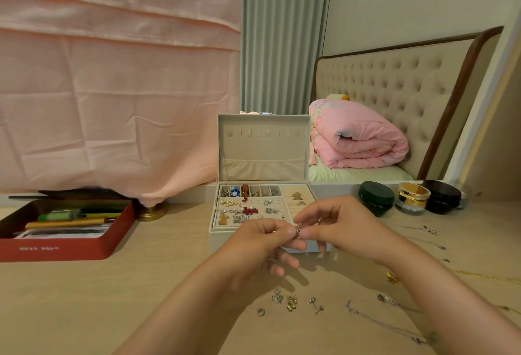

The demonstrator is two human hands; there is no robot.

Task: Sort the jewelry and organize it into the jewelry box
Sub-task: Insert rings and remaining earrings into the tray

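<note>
We pinch one tiny silver earring (298, 230) between our left hand (260, 242) and right hand (338, 222), just in front of the open jewelry box (262, 208). More small earrings (290, 302) lie on the table (112, 298) under our hands.

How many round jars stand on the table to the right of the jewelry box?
3. A dark green jar is nearest the jewelry box, a gold-lidded jar stands in the middle, and a black jar is farthest right.

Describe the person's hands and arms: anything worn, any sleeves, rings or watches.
Both forearms are bare up to the picture's edge, with no sleeves in view. The left hand and right hand show no gloves, watches or bracelets. Fingernails look short and unpainted. Worn rings cannot be ruled out.
</note>
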